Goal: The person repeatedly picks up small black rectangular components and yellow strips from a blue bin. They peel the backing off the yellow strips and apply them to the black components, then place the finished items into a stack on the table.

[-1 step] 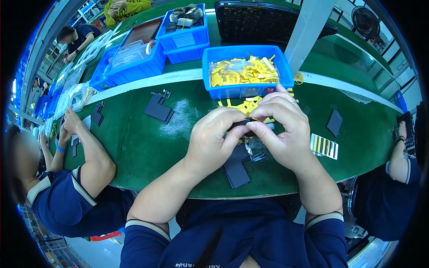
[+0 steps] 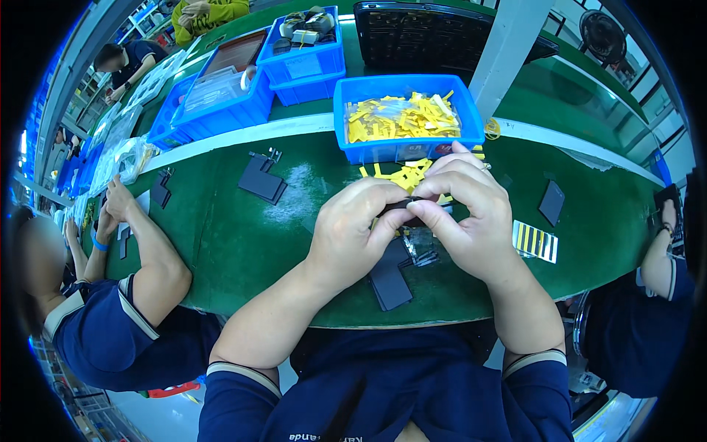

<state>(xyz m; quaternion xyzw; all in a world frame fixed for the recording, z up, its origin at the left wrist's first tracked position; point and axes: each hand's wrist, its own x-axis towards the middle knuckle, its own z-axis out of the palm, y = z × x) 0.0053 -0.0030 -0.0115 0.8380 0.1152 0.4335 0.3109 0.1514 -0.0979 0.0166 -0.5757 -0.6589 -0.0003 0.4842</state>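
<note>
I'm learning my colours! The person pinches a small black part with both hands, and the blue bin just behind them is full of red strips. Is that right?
Not quite. In the head view the blue bin holds yellow strips, not red. Both hands, left hand and right hand, do pinch the small black part.

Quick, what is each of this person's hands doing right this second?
Left hand: closed, fingertips pinching a small dark part.
Right hand: closed on the same small dark part, pinched from the other side.
</note>
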